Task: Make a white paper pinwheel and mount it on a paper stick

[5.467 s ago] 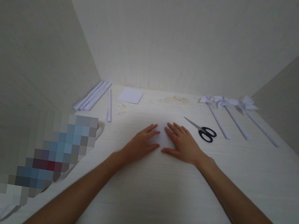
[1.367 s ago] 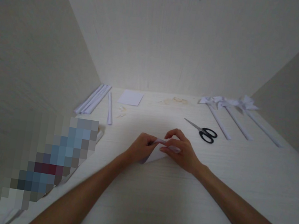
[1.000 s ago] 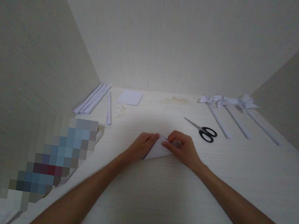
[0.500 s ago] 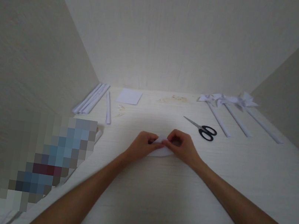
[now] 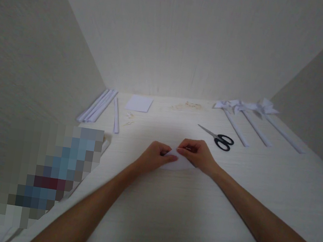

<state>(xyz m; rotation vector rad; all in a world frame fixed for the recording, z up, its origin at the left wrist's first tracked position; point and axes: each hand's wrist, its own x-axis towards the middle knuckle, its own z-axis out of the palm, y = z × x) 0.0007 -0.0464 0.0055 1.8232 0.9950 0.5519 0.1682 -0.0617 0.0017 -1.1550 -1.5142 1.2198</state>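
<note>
A small piece of white paper [image 5: 177, 164] is between my two hands, low over the middle of the table. My left hand [image 5: 156, 155] is closed on its left side, with the thumb lying over the paper. My right hand [image 5: 195, 153] pinches the paper's upper right part between thumb and fingertips. The paper's lower edge shows below both hands; the fingers cover some of the rest. Beyond my right hand lie scissors [image 5: 218, 138] with black handles, blades pointing left.
Several rolled paper sticks [image 5: 98, 105] lie at the back left, near a single paper roll [image 5: 116, 115] and a white paper square [image 5: 139, 103]. Three paper pinwheels [image 5: 259, 129] on sticks lie at the back right. Small tan bits [image 5: 192, 106] lie by the back wall. A pixelated area covers the left edge.
My right hand's fingertips have shifted slightly up and away from my left thumb, and more of the paper shows between the hands. My left hand stays almost in place.
</note>
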